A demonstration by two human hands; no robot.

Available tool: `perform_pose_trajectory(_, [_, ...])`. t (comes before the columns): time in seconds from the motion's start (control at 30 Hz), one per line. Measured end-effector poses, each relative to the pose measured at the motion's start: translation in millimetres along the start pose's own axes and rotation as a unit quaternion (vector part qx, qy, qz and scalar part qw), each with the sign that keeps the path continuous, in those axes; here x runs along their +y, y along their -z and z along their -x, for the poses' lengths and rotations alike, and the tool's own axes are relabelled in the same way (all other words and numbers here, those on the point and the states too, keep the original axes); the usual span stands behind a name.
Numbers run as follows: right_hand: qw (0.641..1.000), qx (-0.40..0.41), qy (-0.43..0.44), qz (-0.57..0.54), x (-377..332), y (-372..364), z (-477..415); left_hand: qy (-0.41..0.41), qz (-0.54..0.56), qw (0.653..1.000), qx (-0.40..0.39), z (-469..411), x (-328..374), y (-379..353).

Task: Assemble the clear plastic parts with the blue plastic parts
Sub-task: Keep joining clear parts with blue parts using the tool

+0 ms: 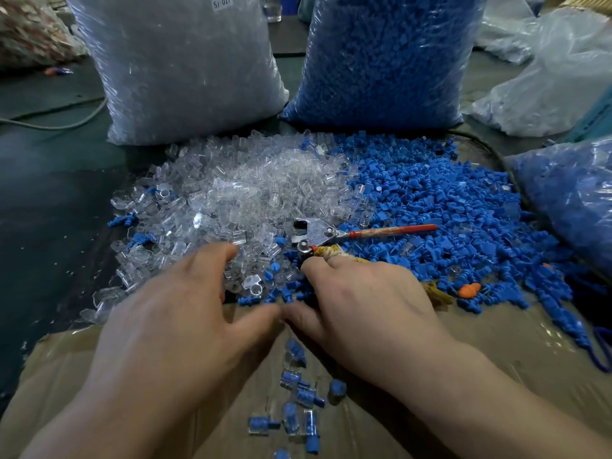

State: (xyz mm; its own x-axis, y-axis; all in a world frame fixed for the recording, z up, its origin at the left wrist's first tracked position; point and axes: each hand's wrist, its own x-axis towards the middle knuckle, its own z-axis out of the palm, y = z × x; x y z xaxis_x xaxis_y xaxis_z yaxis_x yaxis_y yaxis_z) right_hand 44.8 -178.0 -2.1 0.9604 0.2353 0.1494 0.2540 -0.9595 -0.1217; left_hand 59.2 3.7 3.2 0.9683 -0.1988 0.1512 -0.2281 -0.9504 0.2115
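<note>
Your left hand (pixel 175 309) hovers loosely bent over the near edge of the clear parts (pixel 248 187) with nothing visibly pinched, placed, I judge, to pick the next shell. Your right hand (pixel 357 303) curls round the cloth-wrapped handle of the crimping tool (pixel 318 231), whose head rests where the clear heap meets the blue parts (pixel 430 200) on the right. Finished pieces (pixel 298 392) lie nearest you on cardboard (pixel 496 342). At the far side, a clear-filled bag (pixel 178 61) and a blue-filled bag (pixel 381 54) stand on the dark surface (pixel 49 193).

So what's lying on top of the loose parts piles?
A metal tool, red handle over the blue pile; the right hand grips its cloth-wrapped handle. Parts beneath it are hidden.
</note>
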Motion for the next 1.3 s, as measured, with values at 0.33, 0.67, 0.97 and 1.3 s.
perform_pose_trajectory(0.33, [1.000, 0.007, 0.014, 0.015, -2.6, -10.4, -5.2, -0.049, 0.026, 0.998, -0.014, 0.0, 11.7, -11.3])
perform_pose_trajectory(0.67, [0.999, 0.008, 0.015, -0.035, 3.1, -8.3, -4.9, -0.032, 0.144, 0.989, 0.034, -1.8, 8.9, -18.5])
perform_pose_trajectory(0.97, [0.994, 0.028, 0.000, -0.109, 10.9, -7.0, -3.8, 0.101, 0.370, 0.921, 0.067, 3.5, -3.7, -18.2])
perform_pose_trajectory(1.3, [0.952, 0.049, -0.107, -0.284, 21.3, -0.6, 1.3, 0.051, 0.454, 0.885, -0.092, 1.9, 1.5, -7.9])
